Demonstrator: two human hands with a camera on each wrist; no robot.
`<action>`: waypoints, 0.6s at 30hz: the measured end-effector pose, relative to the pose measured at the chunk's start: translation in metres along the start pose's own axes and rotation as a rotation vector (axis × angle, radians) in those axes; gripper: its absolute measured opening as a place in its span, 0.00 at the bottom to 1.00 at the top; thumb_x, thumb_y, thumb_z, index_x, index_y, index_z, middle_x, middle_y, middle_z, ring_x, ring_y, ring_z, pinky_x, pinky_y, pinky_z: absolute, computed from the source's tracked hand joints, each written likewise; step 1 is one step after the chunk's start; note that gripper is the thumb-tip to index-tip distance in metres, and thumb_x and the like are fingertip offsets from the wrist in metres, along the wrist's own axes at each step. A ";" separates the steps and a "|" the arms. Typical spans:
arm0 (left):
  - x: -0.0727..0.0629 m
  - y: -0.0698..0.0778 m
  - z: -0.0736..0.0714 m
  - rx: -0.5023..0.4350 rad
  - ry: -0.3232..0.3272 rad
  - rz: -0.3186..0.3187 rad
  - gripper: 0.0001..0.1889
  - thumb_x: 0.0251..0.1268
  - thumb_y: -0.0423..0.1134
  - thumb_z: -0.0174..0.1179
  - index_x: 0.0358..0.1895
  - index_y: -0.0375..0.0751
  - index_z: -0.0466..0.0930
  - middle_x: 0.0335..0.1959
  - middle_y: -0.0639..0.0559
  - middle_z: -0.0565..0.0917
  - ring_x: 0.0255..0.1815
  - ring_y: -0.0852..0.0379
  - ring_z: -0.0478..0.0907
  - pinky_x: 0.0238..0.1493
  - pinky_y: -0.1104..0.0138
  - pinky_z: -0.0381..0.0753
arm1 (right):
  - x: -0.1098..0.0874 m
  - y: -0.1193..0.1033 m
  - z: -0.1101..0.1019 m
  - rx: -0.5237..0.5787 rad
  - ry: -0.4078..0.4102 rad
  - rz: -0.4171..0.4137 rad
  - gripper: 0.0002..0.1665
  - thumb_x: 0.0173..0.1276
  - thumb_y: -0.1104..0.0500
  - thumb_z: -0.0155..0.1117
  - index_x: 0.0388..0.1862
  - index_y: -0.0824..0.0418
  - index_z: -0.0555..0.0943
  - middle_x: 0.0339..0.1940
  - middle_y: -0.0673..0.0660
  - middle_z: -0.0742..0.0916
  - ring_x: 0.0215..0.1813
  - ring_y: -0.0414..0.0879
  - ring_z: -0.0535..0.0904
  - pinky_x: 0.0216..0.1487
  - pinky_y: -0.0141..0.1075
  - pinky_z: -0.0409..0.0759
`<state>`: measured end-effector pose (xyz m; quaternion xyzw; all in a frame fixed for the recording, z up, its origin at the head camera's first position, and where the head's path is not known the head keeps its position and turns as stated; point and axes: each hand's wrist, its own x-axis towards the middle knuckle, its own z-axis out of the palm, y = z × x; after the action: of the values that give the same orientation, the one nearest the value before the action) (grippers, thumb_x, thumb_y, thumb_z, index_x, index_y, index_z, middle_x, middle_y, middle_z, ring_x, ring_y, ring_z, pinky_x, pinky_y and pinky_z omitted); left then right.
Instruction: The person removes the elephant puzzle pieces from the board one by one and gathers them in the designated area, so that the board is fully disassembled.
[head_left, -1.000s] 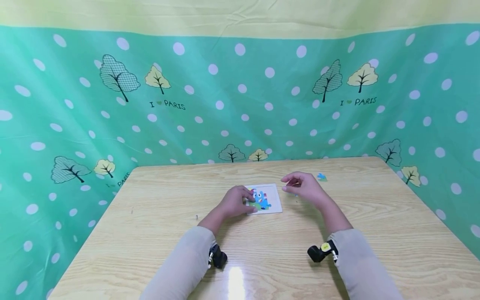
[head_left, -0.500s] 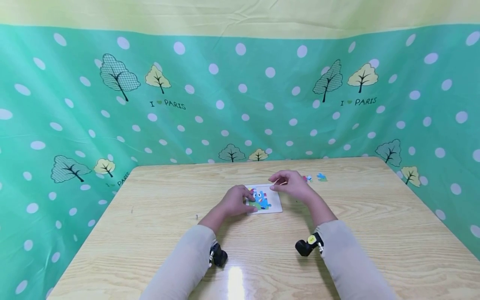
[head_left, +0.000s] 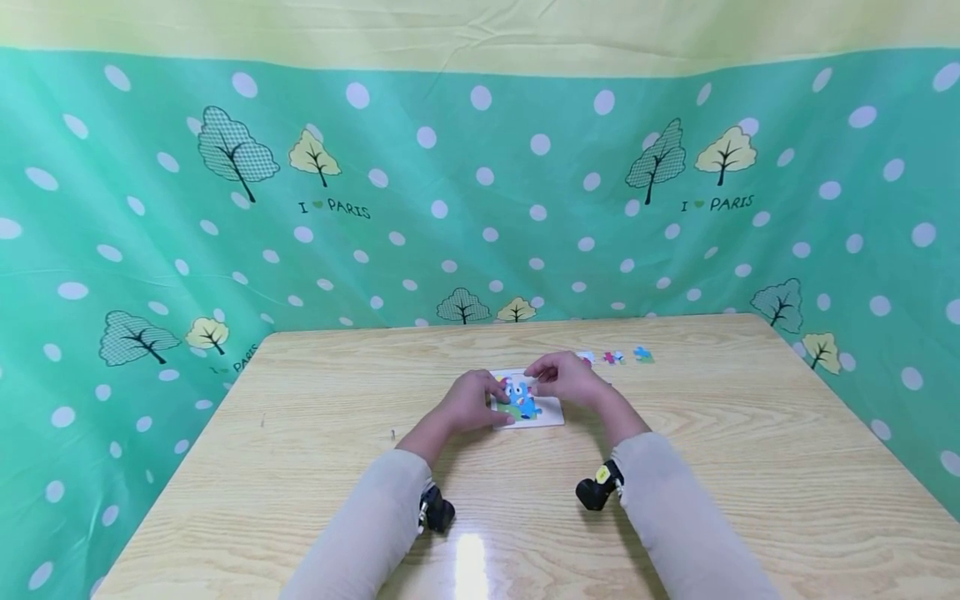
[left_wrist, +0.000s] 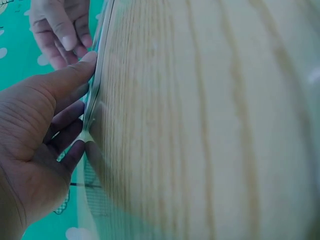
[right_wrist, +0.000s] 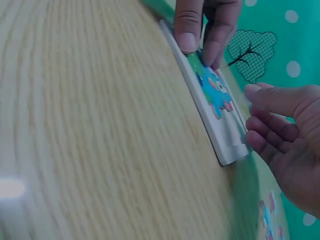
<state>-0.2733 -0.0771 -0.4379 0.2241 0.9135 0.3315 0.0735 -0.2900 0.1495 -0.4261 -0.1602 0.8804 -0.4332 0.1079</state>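
A white-framed jigsaw puzzle board point(head_left: 551, 413) lies on the table, a blue cartoon figure assembled on its left part and bare white on its right. My left hand point(head_left: 467, 403) holds the board's left side, thumb at the near edge and fingers across the picture. Over the upper right of the board is my right hand point(head_left: 567, 379), its thumb and forefinger brought close together. In the right wrist view, that right hand point(right_wrist: 287, 132) is just beyond the board's far edge. Whether a piece sits between its fingertips is hidden.
Loose puzzle pieces lie behind and right of the board: a blue-green piece point(head_left: 643, 355), a red and white piece point(head_left: 612, 357) and another partly covered by my right hand. A tiny dark bit point(head_left: 393, 434) is on the wooden table point(head_left: 315, 467). A patterned curtain point(head_left: 480, 208) hangs behind.
My right hand has moved left from beside the board to over its upper right part, uncovering loose pieces behind it. The left hand stays in place on the board.
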 end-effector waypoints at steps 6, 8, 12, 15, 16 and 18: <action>0.000 -0.001 0.000 0.007 -0.003 0.001 0.12 0.57 0.43 0.80 0.41 0.42 0.92 0.48 0.51 0.84 0.56 0.48 0.78 0.66 0.54 0.75 | 0.001 -0.001 0.005 -0.045 -0.037 -0.011 0.19 0.66 0.70 0.72 0.56 0.67 0.85 0.47 0.57 0.85 0.50 0.50 0.79 0.60 0.46 0.79; 0.000 -0.001 0.000 0.007 -0.003 -0.003 0.12 0.57 0.43 0.79 0.41 0.42 0.92 0.48 0.51 0.84 0.56 0.48 0.78 0.66 0.54 0.75 | 0.002 -0.001 0.006 -0.072 -0.046 -0.010 0.21 0.65 0.69 0.73 0.57 0.66 0.85 0.48 0.56 0.85 0.51 0.50 0.78 0.61 0.46 0.78; 0.000 -0.001 0.001 0.005 -0.002 -0.003 0.11 0.57 0.42 0.80 0.41 0.43 0.92 0.47 0.51 0.84 0.55 0.49 0.78 0.65 0.55 0.75 | 0.002 -0.001 0.009 -0.103 -0.060 0.012 0.23 0.66 0.68 0.74 0.60 0.65 0.84 0.51 0.55 0.85 0.53 0.50 0.78 0.62 0.46 0.77; 0.000 0.000 0.000 0.007 -0.001 0.005 0.11 0.57 0.42 0.80 0.40 0.43 0.92 0.46 0.52 0.84 0.55 0.49 0.78 0.65 0.55 0.76 | 0.002 -0.001 0.010 -0.120 -0.070 0.019 0.25 0.67 0.67 0.74 0.62 0.66 0.83 0.52 0.56 0.84 0.53 0.49 0.77 0.62 0.47 0.77; 0.000 0.000 0.000 0.007 -0.001 0.007 0.11 0.57 0.42 0.80 0.40 0.42 0.92 0.46 0.52 0.84 0.54 0.49 0.78 0.65 0.54 0.76 | 0.002 -0.001 0.010 -0.121 -0.075 0.020 0.25 0.67 0.67 0.74 0.63 0.66 0.83 0.53 0.56 0.84 0.53 0.50 0.77 0.62 0.47 0.77; -0.001 0.001 0.000 0.007 0.002 0.010 0.11 0.57 0.42 0.80 0.40 0.42 0.91 0.45 0.52 0.84 0.54 0.49 0.78 0.64 0.55 0.76 | 0.002 -0.002 0.009 -0.121 -0.084 0.022 0.25 0.67 0.67 0.73 0.63 0.67 0.82 0.53 0.57 0.84 0.54 0.50 0.77 0.63 0.47 0.77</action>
<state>-0.2721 -0.0764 -0.4369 0.2283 0.9136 0.3290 0.0701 -0.2881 0.1411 -0.4305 -0.1747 0.9014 -0.3707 0.1397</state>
